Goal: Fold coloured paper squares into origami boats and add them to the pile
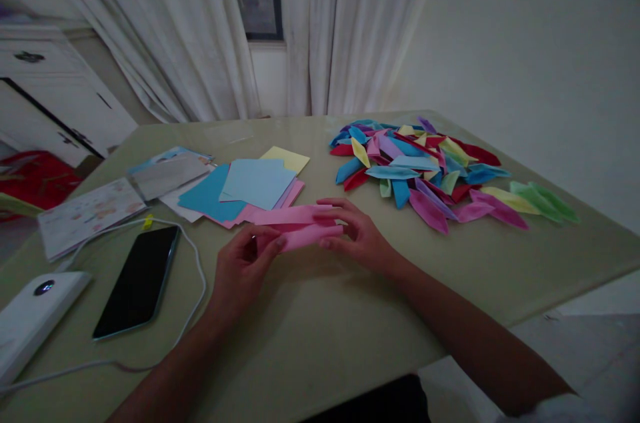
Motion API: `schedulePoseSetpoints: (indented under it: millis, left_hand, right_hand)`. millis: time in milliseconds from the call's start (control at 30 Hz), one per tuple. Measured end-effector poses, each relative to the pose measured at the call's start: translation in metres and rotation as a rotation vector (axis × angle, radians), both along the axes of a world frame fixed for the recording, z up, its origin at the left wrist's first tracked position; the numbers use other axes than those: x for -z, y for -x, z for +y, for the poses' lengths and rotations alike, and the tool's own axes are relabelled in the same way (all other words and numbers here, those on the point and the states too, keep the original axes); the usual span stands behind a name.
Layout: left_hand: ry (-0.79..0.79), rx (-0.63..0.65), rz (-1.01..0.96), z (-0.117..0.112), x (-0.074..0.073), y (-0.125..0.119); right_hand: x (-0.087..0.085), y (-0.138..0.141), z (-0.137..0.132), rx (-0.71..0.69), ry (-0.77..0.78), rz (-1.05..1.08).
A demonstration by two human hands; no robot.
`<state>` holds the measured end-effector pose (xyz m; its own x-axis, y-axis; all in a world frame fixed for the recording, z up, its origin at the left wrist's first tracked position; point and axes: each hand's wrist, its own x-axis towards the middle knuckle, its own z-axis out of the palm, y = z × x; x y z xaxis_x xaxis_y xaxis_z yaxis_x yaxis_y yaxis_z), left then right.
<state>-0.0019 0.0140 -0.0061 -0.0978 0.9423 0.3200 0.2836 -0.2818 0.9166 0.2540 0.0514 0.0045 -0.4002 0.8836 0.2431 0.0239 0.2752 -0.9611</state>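
A pink sheet of paper (305, 237), partly folded with its long edges turned up, is held between both hands just over the table. My left hand (245, 259) pinches its left end between thumb and fingers. At the right end, my right hand (357, 236) grips the paper, thumb in front and fingers behind. Right behind the pink paper lies a loose stack of square coloured sheets (257, 184) in blue, pink and yellow. To the right of my hands is a heap of folded paper pieces (400, 159) in many colours.
On the left lie a black-screened phone (137, 283), a white power bank (40, 319) and a looping white cable (200, 263). Printed paper packets (93, 213) sit behind them. The table (320, 356) ends before a wall and curtains (325, 29).
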Motion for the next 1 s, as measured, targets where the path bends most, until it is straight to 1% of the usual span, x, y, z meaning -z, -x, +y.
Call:
schedulePoseSetpoints:
  millis: [100, 200, 233, 300, 367, 433, 500, 600, 667, 833, 900, 1000]
  left_hand:
    - [0.011, 0.035, -0.15, -0.0007, 0.0039, -0.0027]
    - [-0.036, 0.048, -0.283, -0.0007, 0.0072, -0.0043]
    - [-0.043, 0.052, -0.279, -0.0007, 0.0076, -0.004]
    - [-0.018, 0.074, -0.179, -0.0006, 0.0071, -0.0019]
    - [0.01, 0.087, -0.043, -0.0006, 0.005, 0.0007]
    - [-0.007, 0.082, 0.035, -0.0007, 0.0023, 0.0023]
    - [-0.056, 0.056, 0.057, -0.0011, 0.0004, 0.0025]
    - [-0.083, 0.018, 0.077, -0.0026, 0.0007, 0.0014]
    - [-0.059, 0.011, 0.048, -0.0036, 0.0022, 0.0004]
    - [0.039, -0.02, -0.13, -0.0037, 0.004, -0.0024]
    - [0.058, -0.026, -0.17, -0.0037, 0.0031, -0.0036]
    - [0.065, -0.005, -0.193, -0.0047, 0.0023, -0.0042]
  right_hand:
    - [0.0016, 0.0004, 0.0007, 0.035, -0.065, -0.026]
    - [0.0017, -0.0003, 0.0022, 0.077, -0.148, -0.074]
    - [0.0015, -0.0005, 0.0026, 0.089, -0.173, -0.087]
    - [0.0006, -0.0006, 0.0027, 0.111, -0.185, -0.095]
    - [-0.0003, -0.0001, 0.0019, 0.119, -0.139, -0.071]
    - [-0.0011, 0.0007, 0.0006, 0.11, -0.064, -0.032]
    - [-0.0013, 0.0015, -0.0004, 0.118, -0.01, -0.006]
    - [-0.0007, 0.0021, -0.0004, 0.174, -0.008, -0.006]
    - [0.0, 0.0021, 0.0003, 0.206, -0.028, -0.01]
    - [0.0003, 0.0026, 0.001, 0.249, -0.052, 0.004]
    - [0.0011, 0.0033, 0.0013, 0.256, -0.034, 0.032]
    - [0.0043, 0.0044, 0.0035, 0.255, 0.035, 0.085]
